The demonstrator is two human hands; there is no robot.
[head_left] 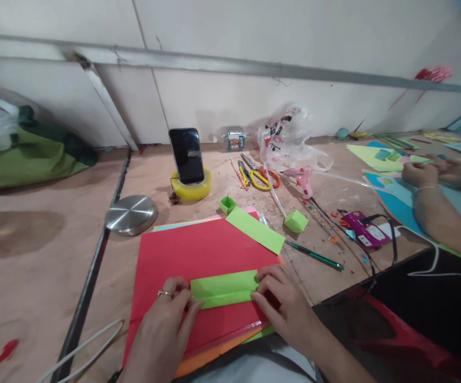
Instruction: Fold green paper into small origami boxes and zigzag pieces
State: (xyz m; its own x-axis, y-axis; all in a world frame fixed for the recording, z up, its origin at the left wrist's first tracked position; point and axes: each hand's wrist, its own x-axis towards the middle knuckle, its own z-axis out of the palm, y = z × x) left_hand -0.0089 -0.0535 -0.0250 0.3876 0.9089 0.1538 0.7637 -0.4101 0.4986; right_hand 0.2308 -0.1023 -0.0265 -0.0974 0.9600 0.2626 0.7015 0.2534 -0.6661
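The fingertips of the left hand [165, 318] and right hand [285, 299] grasp opposite ends of a creased light-green strip [224, 288], which lies crosswise over the near half of a red sheet [178, 250]. At that sheet's far right corner rests a flat green piece [256, 230], with a green pen [316, 255] just beside it and a small open green box [227, 205] by its upper end. Farther out, a phone [186, 155] leans upright in a yellow tape roll [192, 190], a metal disc [131, 214] to its left and a pink glue gun [304, 182] to its right.
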